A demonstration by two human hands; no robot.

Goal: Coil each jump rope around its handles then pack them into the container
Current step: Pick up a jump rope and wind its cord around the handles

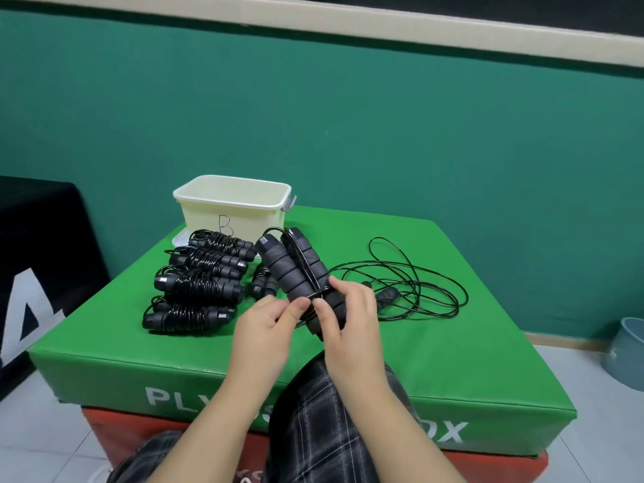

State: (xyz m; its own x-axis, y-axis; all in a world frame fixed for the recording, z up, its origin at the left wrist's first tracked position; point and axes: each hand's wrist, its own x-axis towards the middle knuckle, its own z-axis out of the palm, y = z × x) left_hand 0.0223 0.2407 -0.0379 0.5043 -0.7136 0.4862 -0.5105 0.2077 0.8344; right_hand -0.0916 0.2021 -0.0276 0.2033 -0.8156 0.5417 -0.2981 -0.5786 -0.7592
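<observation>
I hold a pair of black foam jump rope handles (285,266) side by side above the green plyo box (435,343). My right hand (352,315) grips their near ends. My left hand (268,322) pinches the thin black cord (308,296) against them. The loose cord (411,277) trails right in loops on the box, beside another black handle (386,293). Several coiled jump ropes (198,280) lie stacked at the left, and one more coiled rope (262,282) lies behind my left hand. A cream container (230,207) stands open behind them.
A red box (115,430) lies under the green one. A black box (41,266) stands at the left. A blue-grey bucket (627,353) sits on the tiled floor at the right. A green wall rises behind. My plaid-clad knee (324,430) is below my hands.
</observation>
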